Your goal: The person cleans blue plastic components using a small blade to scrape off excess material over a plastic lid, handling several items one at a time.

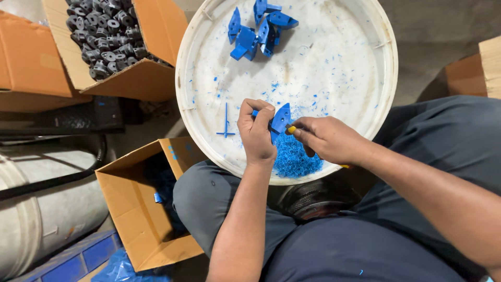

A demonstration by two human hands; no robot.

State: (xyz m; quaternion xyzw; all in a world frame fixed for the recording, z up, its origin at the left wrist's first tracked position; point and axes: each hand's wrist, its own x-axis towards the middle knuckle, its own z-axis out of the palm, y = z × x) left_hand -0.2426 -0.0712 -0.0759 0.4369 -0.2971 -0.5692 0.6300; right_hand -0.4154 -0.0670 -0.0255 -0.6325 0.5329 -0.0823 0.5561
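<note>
L hand pinches blue plastic part over white tub lid's near rim, long axis slanting up-right. R hand, just right of it, grips yellow-handled tool touching part's lower edge; shavings pile below.

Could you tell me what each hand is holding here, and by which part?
The left hand pinches a blue plastic part by its left end. The right hand grips a yellow-tipped tool; its handle is hidden in the fist.
</note>
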